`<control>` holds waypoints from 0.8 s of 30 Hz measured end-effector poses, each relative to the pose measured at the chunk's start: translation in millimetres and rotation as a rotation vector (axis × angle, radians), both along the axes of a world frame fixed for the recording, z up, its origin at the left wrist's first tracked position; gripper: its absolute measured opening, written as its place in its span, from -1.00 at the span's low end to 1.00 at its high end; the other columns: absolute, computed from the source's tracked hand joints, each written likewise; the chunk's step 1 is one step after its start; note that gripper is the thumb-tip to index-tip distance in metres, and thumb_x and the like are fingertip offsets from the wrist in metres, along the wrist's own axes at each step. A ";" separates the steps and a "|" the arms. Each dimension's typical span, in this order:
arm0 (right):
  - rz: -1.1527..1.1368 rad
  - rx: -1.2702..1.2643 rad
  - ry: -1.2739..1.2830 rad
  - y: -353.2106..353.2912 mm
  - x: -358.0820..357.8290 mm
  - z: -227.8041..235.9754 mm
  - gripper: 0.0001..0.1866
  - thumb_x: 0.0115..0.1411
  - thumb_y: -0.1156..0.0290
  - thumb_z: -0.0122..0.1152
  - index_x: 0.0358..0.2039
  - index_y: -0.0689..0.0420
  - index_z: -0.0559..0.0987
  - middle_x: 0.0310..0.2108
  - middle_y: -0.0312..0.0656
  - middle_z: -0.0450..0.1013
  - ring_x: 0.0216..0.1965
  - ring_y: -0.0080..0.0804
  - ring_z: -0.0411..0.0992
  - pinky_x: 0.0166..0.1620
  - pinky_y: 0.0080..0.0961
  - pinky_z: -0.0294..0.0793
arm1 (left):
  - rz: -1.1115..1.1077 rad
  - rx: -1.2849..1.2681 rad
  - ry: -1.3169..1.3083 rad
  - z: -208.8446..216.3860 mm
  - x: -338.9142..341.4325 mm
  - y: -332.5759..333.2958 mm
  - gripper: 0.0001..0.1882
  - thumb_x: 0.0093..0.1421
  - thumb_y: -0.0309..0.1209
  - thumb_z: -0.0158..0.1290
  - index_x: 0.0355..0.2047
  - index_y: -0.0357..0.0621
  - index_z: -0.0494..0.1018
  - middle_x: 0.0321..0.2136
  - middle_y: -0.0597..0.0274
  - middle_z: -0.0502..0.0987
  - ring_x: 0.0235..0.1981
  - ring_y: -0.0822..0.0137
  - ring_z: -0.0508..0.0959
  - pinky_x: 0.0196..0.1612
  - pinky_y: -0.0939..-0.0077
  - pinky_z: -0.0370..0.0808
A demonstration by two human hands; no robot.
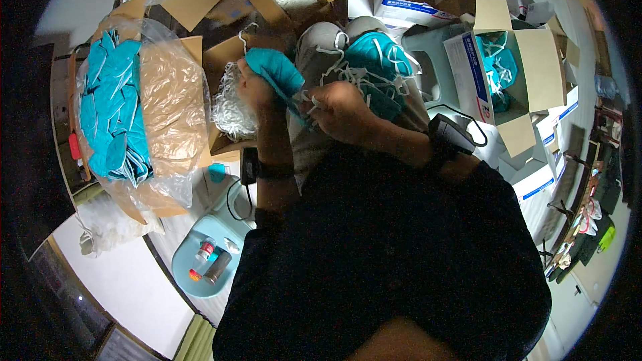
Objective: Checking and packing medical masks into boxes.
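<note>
A teal face mask [275, 70] is held up in front of me, with my left hand [257, 93] closed around its left side. At the mask's lower right end my right hand [342, 112] pinches a bit of white elastic strap, partly hidden by the fingers. One white loop sticks up from the mask's upper left. Across my lap lies a pile of teal masks [378, 57] with tangled white straps. Just left of my left hand, a cardboard box holds a heap of loose white elastic straps [234, 107].
On the left, a plastic-lined carton [175, 93] holds stacked teal mask pieces [114, 110]. To the right, an open box [545, 70] with strapped masks rests by a pale blue stool [428, 50]. Behind my left elbow, another stool [187, 257] carries bottles. More cartons stand at the back.
</note>
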State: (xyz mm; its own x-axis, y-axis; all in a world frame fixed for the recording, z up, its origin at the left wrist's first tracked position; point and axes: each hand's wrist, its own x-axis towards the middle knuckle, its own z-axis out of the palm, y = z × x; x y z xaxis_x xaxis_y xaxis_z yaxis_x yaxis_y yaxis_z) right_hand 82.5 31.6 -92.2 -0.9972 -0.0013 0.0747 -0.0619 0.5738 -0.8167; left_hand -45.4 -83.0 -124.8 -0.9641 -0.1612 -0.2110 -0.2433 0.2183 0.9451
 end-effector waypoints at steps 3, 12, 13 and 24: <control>-0.043 -0.134 -0.111 4.0 -2.1 18.1 -0.93 0.01 0.58 0.15 -0.44 0.23 0.52 -0.46 -0.06 0.51 -0.38 -0.24 0.52 -0.33 -0.39 0.48 | 0.064 -0.263 0.029 -15.8 -21.3 -3.3 -0.45 0.33 -0.05 -0.26 -0.34 -0.33 0.52 -0.55 0.08 0.54 -0.53 0.26 0.53 -0.46 0.36 0.48; -0.358 -0.165 -0.215 108.1 4.7 50.5 -0.73 0.18 0.23 0.14 -0.32 0.20 0.56 -0.46 -0.02 0.52 -0.42 -0.31 0.47 -0.29 -0.42 0.41 | -0.186 -0.380 -0.368 30.8 -46.5 -65.8 -0.41 0.24 0.11 -0.17 -0.48 -0.21 0.51 -0.50 0.24 0.51 -0.47 0.36 0.50 -0.32 0.49 0.47; -0.409 -0.095 -0.136 113.7 6.7 46.6 -0.74 0.16 0.23 0.17 -0.32 0.18 0.56 -0.44 0.00 0.52 -0.42 -0.26 0.47 -0.30 -0.41 0.41 | -0.317 -0.312 -0.385 41.6 -33.4 -56.1 -0.50 0.18 0.05 -0.02 -0.38 -0.20 0.54 -0.45 0.23 0.55 -0.42 0.36 0.52 -0.27 0.47 0.47; 0.077 0.273 0.063 120.0 45.8 1.1 -0.75 -0.10 0.55 0.35 -0.36 0.18 0.53 -0.39 -0.17 0.48 -0.32 -0.22 0.46 -0.23 -0.45 0.44 | -1.224 -0.177 -0.118 29.9 65.3 -10.2 -0.79 -0.02 -0.41 0.21 -0.36 -0.24 0.56 -0.36 0.08 0.59 -0.32 0.26 0.59 -0.19 0.45 0.52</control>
